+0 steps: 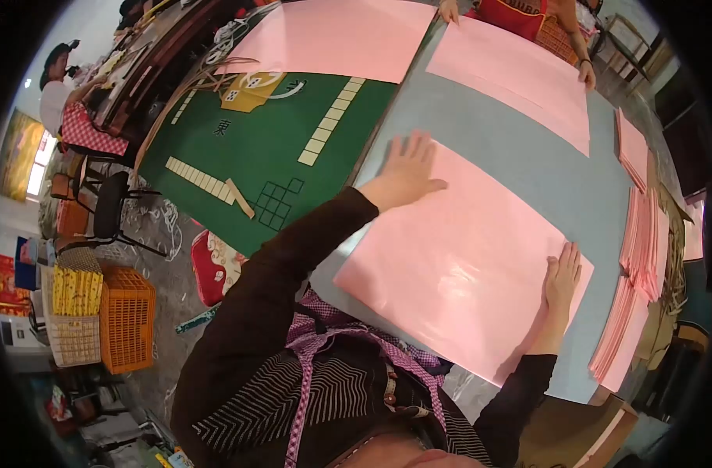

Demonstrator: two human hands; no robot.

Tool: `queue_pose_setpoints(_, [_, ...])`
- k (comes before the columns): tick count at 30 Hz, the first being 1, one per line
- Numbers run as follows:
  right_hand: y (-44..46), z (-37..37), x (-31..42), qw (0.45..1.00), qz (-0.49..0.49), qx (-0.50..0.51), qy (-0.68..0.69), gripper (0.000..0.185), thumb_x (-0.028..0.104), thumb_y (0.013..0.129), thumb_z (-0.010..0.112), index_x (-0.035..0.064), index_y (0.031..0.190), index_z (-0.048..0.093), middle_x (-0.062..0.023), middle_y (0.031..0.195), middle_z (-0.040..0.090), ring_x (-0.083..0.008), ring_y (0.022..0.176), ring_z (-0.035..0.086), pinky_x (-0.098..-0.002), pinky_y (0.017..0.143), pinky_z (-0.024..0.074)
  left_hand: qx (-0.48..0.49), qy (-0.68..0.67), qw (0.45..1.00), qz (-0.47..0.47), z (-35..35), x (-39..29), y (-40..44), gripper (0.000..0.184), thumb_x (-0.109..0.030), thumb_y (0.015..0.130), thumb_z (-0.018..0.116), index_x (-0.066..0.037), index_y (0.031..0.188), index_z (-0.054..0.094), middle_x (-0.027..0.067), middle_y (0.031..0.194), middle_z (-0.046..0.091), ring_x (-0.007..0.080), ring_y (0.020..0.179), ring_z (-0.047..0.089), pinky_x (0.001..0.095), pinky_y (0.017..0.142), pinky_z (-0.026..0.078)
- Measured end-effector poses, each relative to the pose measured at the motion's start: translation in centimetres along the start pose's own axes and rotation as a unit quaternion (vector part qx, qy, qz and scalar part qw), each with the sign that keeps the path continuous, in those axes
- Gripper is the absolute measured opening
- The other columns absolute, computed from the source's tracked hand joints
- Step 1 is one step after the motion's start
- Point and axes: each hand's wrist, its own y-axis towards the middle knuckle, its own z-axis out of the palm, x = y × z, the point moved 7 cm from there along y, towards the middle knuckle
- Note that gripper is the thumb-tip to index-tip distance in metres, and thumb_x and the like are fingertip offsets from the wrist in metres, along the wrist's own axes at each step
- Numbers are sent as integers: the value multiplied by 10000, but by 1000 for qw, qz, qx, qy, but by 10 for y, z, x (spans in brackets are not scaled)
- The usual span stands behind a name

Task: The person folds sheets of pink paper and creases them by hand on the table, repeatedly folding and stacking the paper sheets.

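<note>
A large glossy pink sheet [457, 265] lies on the grey-blue tabletop [520, 168] in front of me. My left hand [407, 173] rests flat on its far left corner, fingers stretched and a little apart. On the right edge of the same sheet, my right hand [561, 282] lies flat with its fingers extended. Neither hand grips anything. Across the table is a second pink sheet [520, 66], which another person's hands [587, 75] touch at its far corners.
Stacks of folded pink sheets [625, 327] line the table's right side. To the left is a green printed surface [270, 148] with a third pink sheet [332, 35] at its far end. An orange crate [128, 320] and black chair [114, 207] stand on the floor.
</note>
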Motion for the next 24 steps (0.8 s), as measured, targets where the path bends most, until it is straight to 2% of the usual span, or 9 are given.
queue_pose_setpoints(2, [-3, 5, -6, 1000, 1, -9, -8, 577, 374, 987, 343, 36, 1452, 303, -159, 1535, 238, -307, 1429, 182, -438, 1162, 114, 5, 14, 999, 29, -8, -28, 2, 827, -567, 935, 403, 81, 1426, 257, 265, 1507, 219, 443, 1409, 150, 608, 1102, 143])
queue_pose_setpoints(4, [-4, -1, 1, 1000, 2, 0, -7, 577, 378, 987, 339, 35, 1451, 306, -161, 1533, 241, -308, 1429, 182, -439, 1162, 115, -19, -81, 990, 118, -4, -66, 0, 809, -566, 939, 400, 77, 1416, 282, 264, 1502, 227, 447, 1402, 164, 580, 1111, 167])
queue_pose_setpoints(5, [-4, -6, 3, 1000, -1, 0, -1, 578, 382, 987, 334, 34, 1449, 308, -163, 1532, 243, -309, 1429, 181, -439, 1162, 115, -52, -55, 986, 152, 2, -85, -2, 761, -526, 942, 424, 70, 1400, 302, 247, 1494, 252, 390, 1394, 219, 530, 1108, 204])
queue_pose_setpoints(8, [-5, -2, 0, 1000, 4, 1, 7, 601, 415, 994, 293, 49, 1470, 276, -150, 1549, 208, -296, 1441, 151, -435, 1165, 99, -34, -56, 973, 219, 11, -126, -6, 749, -522, 948, 416, 70, 1394, 317, 236, 1490, 267, 382, 1384, 245, 528, 1103, 210])
queue_pose_setpoints(12, [-6, -2, 2, 1000, 8, 1, -2, 593, 402, 994, 293, 47, 1469, 279, -151, 1547, 215, -289, 1442, 153, -429, 1165, 95, 4, -50, 978, 203, 28, -132, 1, 746, -516, 953, 409, 73, 1401, 310, 234, 1496, 261, 378, 1392, 233, 522, 1109, 200])
queue_pose_setpoints(15, [-6, -2, 1, 1000, 5, -1, 3, 590, 403, 997, 291, 47, 1468, 282, -153, 1546, 214, -289, 1442, 153, -434, 1165, 91, -38, -58, 977, 202, 40, -117, 7, 759, -536, 934, 421, 67, 1388, 343, 233, 1496, 265, 381, 1383, 241, 523, 1112, 176])
queue_pose_setpoints(18, [-5, 0, -1, 1000, -3, -11, -1, 588, 409, 1001, 288, 45, 1464, 290, -160, 1543, 219, -301, 1438, 164, -447, 1157, 110, -59, -57, 981, 175, 38, -83, 12, 740, -519, 929, 440, 48, 1395, 343, 233, 1492, 275, 379, 1379, 249, 517, 1110, 185])
queue_pose_setpoints(21, [-4, 1, -2, 999, -27, -23, -12, 589, 409, 998, 301, 39, 1457, 302, -170, 1539, 222, -317, 1433, 177, -467, 1144, 140, -8, -44, 986, 160, 33, -47, 17, 739, -522, 918, 456, 23, 1404, 345, 223, 1487, 296, 371, 1386, 242, 514, 1121, 169])
queue_pose_setpoints(24, [2, 6, -10, 999, -36, -22, -8, 603, 428, 992, 316, 40, 1454, 311, -174, 1537, 227, -321, 1432, 180, -470, 1142, 144, -8, -17, 988, 151, 30, -27, 11, 742, -525, 917, 456, 11, 1416, 335, 197, 1504, 287, 345, 1410, 217, 501, 1137, 144])
